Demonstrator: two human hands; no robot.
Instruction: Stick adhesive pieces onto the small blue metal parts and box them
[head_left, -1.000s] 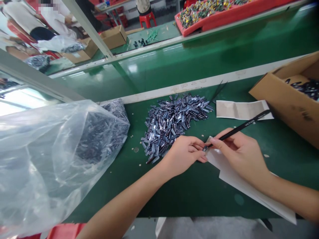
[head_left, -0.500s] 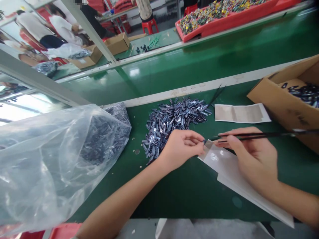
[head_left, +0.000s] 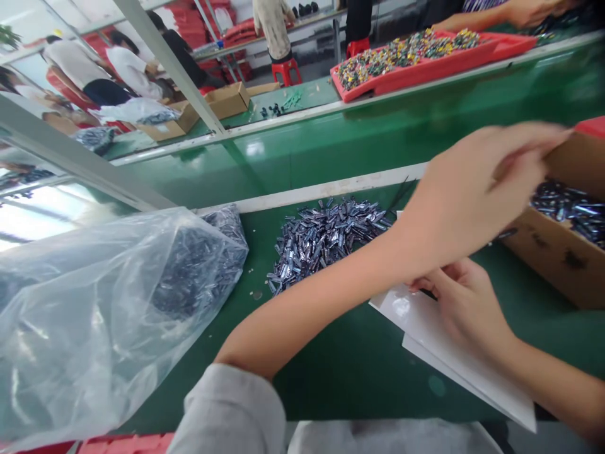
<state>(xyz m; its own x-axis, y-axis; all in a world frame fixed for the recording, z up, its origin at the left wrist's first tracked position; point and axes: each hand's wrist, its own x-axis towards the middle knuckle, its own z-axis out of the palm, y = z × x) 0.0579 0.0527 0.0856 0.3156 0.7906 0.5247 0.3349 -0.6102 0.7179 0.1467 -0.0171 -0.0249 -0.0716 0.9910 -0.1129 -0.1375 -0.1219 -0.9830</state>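
My left hand is stretched across to the right, its fingertips smeared by motion at the cardboard box of dark shiny clips. Whether it holds anything cannot be made out. Below that forearm, my right hand is closed over white backing sheets, with the dark tweezers mostly hidden in its grip. A loose heap of small dark metallic clips lies on the green table, left of the sheets and behind my left forearm.
A large clear plastic bag with more dark pieces lies on the left. Beyond the white ledge, a red tray holds many coloured small parts. Several people sit or stand at the far benches, and a co-worker's arm shows at upper right.
My left hand has left the sheet's tip and swung right and up to the box. My right hand has stayed by the sheets, while the tweezers have become mostly hidden.
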